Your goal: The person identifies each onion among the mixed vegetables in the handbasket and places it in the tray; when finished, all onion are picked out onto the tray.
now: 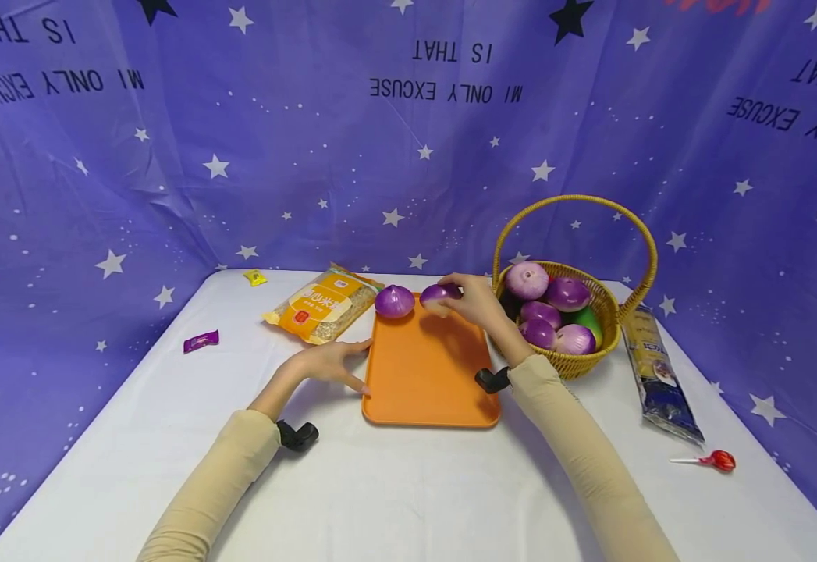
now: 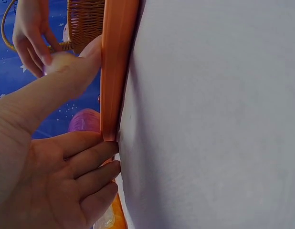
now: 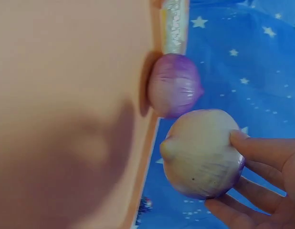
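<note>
My right hand grips a purple onion above the far end of the orange tray. In the right wrist view thumb and fingers hold its sides, and its pale underside with a small nub shows. A second purple onion sits at the tray's far left corner. Along the tray's left side lies my left hand, its thumb and fingers extended. The left wrist view has the thumb against the tray's rim and the straight fingers near its corner.
Right of the tray stands a wicker basket with a tall handle, holding several onions. A yellow grain bag lies at the back left. Farther right are a dark blue packet and a red lollipop. Purple and yellow sweets lie left.
</note>
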Demonstrator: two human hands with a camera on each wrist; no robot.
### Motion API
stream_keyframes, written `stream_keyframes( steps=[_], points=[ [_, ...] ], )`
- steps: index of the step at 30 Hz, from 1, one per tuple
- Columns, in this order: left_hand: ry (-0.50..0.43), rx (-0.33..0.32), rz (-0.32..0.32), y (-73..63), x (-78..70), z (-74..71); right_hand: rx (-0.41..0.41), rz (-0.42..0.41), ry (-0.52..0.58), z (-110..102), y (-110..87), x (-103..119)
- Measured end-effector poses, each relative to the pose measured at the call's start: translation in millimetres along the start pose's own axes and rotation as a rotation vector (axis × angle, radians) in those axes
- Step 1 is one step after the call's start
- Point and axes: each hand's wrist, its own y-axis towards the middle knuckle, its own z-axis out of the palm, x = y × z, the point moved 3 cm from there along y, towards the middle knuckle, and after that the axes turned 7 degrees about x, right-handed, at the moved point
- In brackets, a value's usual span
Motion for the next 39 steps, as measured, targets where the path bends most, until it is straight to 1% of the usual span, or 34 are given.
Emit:
stream_keyframes(
  steps=[6,14,19,22,25,28,31,35,39],
  points=[
    [0.009,0.000,0.005,1.1,-0.1,-0.3,0.038,0.056,0.005,14,14.7,-12],
    [0.005,0.003,0.006,0.8,-2.2,-0.4,0.083,0.134,0.038,27,23.5,-28],
    [0.008,0.008,0.000,0.6,-2.0,0.3,0.095,0.143,0.038,31,27.0,-31],
    [0.003,0.008,-0.004,-0.2,-1.8,0.1,0.098,0.127,0.033,30,27.6,-31],
    [-0.002,0.005,-0.002,-0.7,-1.4,-0.3,0.125,0.109,0.012,25,26.6,-26],
    [-0.006,0.008,-0.003,-0.2,-1.2,-0.1,0.175,0.077,-0.036,16,24.7,-18],
    [-0.006,0.011,-0.011,0.0,-1.1,0.2,0.211,0.013,-0.080,2,21.9,-8],
    [-0.001,0.004,-0.006,-0.1,-1.8,-0.5,0.230,-0.071,-0.137,-19,15.8,2],
    [-0.004,0.005,-0.001,-0.8,-2.1,-0.7,0.278,-0.079,-0.164,-39,4.4,1]
  ],
)
